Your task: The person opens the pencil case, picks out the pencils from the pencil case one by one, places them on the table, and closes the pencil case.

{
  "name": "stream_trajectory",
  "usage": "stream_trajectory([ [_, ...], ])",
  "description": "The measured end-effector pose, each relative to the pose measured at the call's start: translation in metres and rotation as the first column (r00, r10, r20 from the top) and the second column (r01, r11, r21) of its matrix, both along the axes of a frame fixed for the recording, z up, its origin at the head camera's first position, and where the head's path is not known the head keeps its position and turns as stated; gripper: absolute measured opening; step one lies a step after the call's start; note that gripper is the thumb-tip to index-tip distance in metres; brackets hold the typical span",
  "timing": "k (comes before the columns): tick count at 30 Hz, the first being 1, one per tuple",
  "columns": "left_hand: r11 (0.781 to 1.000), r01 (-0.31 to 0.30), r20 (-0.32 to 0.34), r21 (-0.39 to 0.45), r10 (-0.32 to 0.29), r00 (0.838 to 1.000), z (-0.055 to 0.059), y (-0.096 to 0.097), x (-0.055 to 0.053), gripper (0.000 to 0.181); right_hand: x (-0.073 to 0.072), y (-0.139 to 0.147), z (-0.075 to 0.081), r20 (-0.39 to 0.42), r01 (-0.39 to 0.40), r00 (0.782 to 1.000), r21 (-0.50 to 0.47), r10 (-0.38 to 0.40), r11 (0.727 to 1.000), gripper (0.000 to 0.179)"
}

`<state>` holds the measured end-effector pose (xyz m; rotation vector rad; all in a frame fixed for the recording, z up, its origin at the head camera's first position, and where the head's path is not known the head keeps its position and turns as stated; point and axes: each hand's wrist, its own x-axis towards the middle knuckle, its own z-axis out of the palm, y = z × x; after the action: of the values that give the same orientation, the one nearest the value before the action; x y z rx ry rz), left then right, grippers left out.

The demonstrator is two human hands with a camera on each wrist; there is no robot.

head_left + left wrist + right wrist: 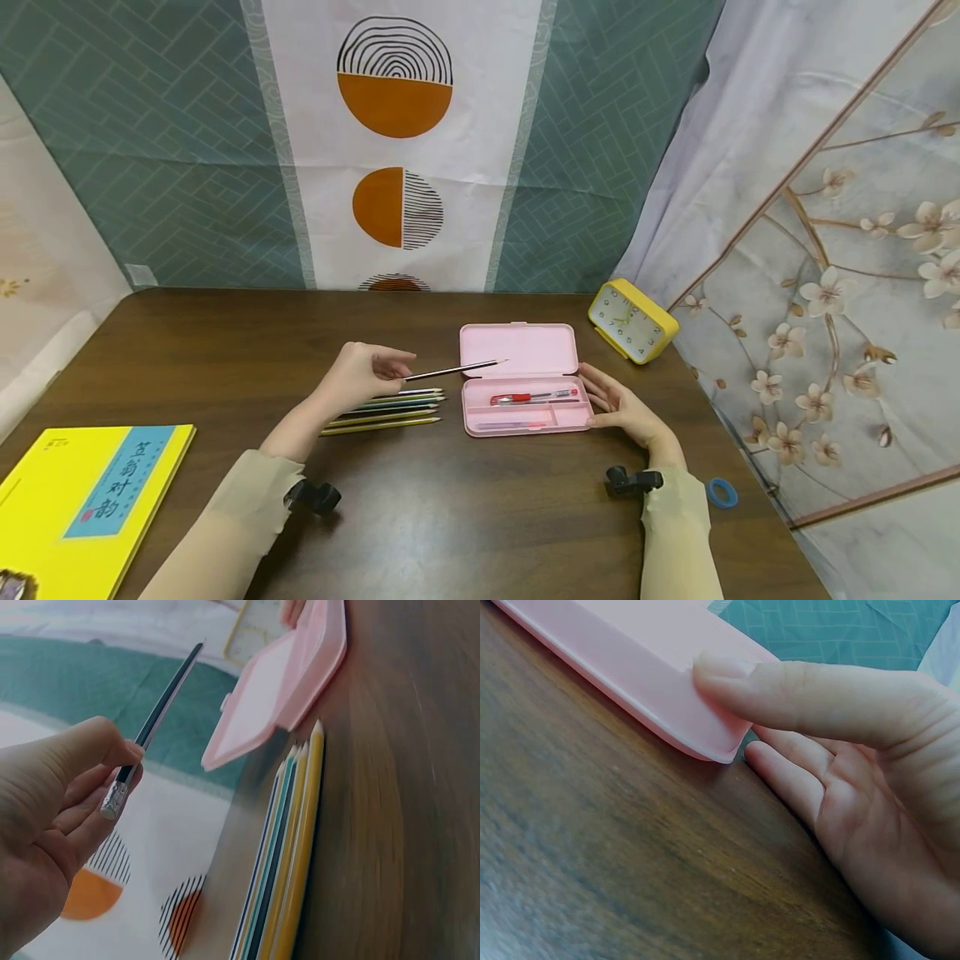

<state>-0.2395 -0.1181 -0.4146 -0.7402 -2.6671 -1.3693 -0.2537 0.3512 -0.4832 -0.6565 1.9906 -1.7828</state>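
My left hand (362, 375) pinches a dark pencil (453, 369) between thumb and fingers, its tip over the open lid (517, 350) of a pink pencil case (476, 426). In the left wrist view, the silver end of this pencil (156, 716) points back toward the palm. My right hand (626, 408) holds the case's right end, with the thumb (727, 675) on the near corner and the fingers along the side. Inside the case lie a red pen (517, 398) and other slim items, hard to make out. Several pencils (304, 847) lie side by side below the left hand.
A yellow alarm clock (633, 322) stands behind the case to the right. On the left lies a yellow book (45, 500) with a blue strip. A blue ring (722, 492) rests near the right forearm. Fabric hangs behind the brown table (450, 525).
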Motion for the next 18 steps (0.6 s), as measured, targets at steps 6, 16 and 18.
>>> stream_trajectory([
  [6,1.000,-0.011,0.044,0.002,0.011,0.999,-0.004,-0.025,0.007,0.033,0.000,0.000,0.000,-0.006,-0.003,1.000,0.004,0.003,1.000,0.098],
  [16,0.998,-0.050,0.075,-0.047,0.053,0.996,-0.011,-0.054,0.026,0.034,-0.001,0.000,-0.001,-0.007,0.001,1.000,0.007,-0.001,1.000,0.099],
  [18,0.998,-0.051,0.077,-0.046,0.054,0.996,-0.013,-0.058,0.029,0.034,-0.001,0.000,-0.001,-0.007,0.001,1.000,0.004,-0.001,1.000,0.099],
])
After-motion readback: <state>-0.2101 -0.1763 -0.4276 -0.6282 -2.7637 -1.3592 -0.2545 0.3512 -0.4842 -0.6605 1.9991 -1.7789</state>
